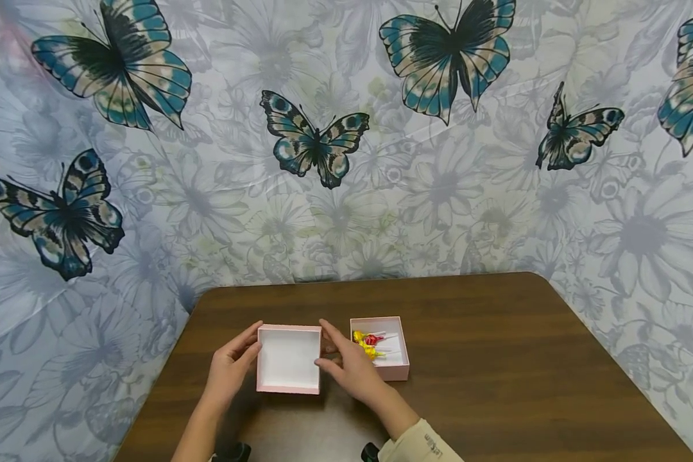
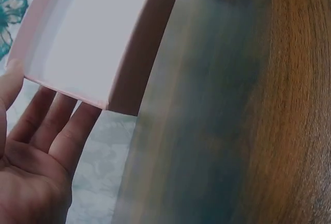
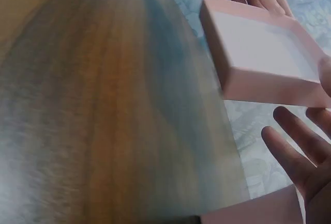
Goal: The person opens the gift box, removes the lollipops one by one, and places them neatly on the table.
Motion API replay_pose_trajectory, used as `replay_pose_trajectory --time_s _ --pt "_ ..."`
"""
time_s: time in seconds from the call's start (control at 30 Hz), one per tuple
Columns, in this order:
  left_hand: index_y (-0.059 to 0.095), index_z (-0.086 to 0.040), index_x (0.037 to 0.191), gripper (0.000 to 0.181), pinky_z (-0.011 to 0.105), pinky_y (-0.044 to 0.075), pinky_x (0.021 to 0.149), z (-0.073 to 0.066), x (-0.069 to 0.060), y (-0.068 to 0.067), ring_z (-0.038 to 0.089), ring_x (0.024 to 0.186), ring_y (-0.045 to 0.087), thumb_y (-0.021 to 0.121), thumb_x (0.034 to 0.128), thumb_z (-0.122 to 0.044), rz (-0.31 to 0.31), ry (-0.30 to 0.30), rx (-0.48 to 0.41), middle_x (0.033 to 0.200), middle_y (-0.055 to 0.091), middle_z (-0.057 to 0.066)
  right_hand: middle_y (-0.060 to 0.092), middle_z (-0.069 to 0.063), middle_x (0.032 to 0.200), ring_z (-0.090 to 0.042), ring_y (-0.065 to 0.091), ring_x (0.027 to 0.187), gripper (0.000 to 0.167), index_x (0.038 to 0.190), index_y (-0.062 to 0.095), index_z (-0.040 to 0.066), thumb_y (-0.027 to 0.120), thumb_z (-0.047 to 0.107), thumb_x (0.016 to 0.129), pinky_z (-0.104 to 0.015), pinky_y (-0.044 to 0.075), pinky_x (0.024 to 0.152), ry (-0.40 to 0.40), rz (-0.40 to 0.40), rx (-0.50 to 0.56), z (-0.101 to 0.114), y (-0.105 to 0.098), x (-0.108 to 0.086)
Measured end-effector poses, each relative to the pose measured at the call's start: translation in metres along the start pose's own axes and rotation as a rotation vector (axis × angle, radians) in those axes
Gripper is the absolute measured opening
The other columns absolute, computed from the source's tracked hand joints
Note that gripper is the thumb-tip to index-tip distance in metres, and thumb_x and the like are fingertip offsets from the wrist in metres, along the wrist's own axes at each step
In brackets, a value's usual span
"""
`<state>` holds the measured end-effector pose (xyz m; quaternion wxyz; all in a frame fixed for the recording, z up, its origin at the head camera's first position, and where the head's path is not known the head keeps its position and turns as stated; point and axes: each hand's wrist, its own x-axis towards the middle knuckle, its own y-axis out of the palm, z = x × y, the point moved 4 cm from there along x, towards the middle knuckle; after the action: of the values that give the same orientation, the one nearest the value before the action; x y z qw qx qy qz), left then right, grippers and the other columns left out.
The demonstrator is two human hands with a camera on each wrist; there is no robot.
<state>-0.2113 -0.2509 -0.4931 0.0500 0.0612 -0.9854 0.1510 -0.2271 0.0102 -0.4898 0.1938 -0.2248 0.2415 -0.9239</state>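
Between both hands, above the table, is a shallow square pink box [image 1: 289, 358] with a bare white inside; whether it is a lid cannot be told. My left hand [image 1: 229, 367] holds its left wall, thumb at the rim and fingers along the outside [image 2: 64, 125]. On the opposite wall, my right hand [image 1: 352, 367] grips it between thumb and forefinger, other fingers [image 3: 295, 146] spread below. Just right of that hand stands a second pink box [image 1: 394, 372] on the table. It contains several lollipops [image 1: 369, 340] in yellow and red wrappers with white sticks, partly covered by the hand.
A brown wooden table [image 1: 496, 385] with rounded far corners lies beneath. Behind it hangs a pale flowered cloth [image 1: 346, 244] printed with teal butterflies. Dark objects [image 1: 371, 452] show by the wrists at the lower edge.
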Motion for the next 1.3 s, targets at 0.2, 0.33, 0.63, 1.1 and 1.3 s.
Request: replay_pose_trajectory --time_s 0.2,0.33,0.63,1.1,1.3 --pt "0.052 -0.026 0.147 0.050 0.033 0.063 0.076 0.007 0.000 -0.006 0.009 0.095 0.069 0.063 0.0983 -0.035 -0.016 -0.079 -0.058 0.125 0.065 0.002 0.018 -0.004 0.168 -0.024 0.054 0.134 0.108 0.162 0.004 0.026 0.078 0.039 0.085 -0.035 0.055 0.099 -0.005 0.135 -0.115 0.007 0.014 -0.005" --pt "0.051 -0.027 0.147 0.051 0.034 0.063 0.077 0.011 0.001 -0.009 0.008 0.095 0.070 0.062 0.0984 -0.035 -0.012 -0.095 -0.076 0.120 0.065 -0.011 -0.004 0.002 0.171 -0.029 0.033 0.150 0.124 0.161 -0.008 0.023 0.084 0.037 0.079 -0.036 0.052 0.105 -0.050 0.171 -0.166 0.011 0.021 -0.004" --pt "0.054 -0.019 0.145 0.050 0.036 0.063 0.073 0.020 0.007 -0.007 0.012 0.088 0.070 0.065 0.0976 -0.029 -0.043 -0.167 -0.059 0.127 0.065 0.014 -0.007 0.002 0.171 -0.027 0.035 0.149 0.121 0.160 -0.013 0.023 0.081 0.030 0.085 -0.039 0.049 0.108 0.026 0.189 -0.202 0.001 0.033 -0.003" --pt "0.022 -0.011 0.160 0.089 0.027 0.056 0.091 0.033 0.007 0.009 0.037 0.133 0.053 0.075 0.0895 -0.025 0.234 -0.080 0.144 0.154 0.044 0.022 0.010 -0.012 0.169 -0.030 0.041 0.146 0.118 0.161 -0.001 0.010 0.083 0.034 0.082 -0.043 0.045 0.112 0.088 0.103 -0.262 -0.009 0.048 -0.001" --pt "0.000 -0.017 0.162 0.121 0.048 0.039 0.112 0.042 0.005 0.012 0.041 0.146 0.033 0.086 0.0779 -0.028 0.374 -0.037 0.234 0.166 0.019 0.020 0.014 -0.017 0.168 -0.032 0.040 0.146 0.117 0.161 0.002 0.006 0.083 0.035 0.082 -0.045 0.043 0.113 0.090 0.094 -0.273 -0.013 0.052 0.001"
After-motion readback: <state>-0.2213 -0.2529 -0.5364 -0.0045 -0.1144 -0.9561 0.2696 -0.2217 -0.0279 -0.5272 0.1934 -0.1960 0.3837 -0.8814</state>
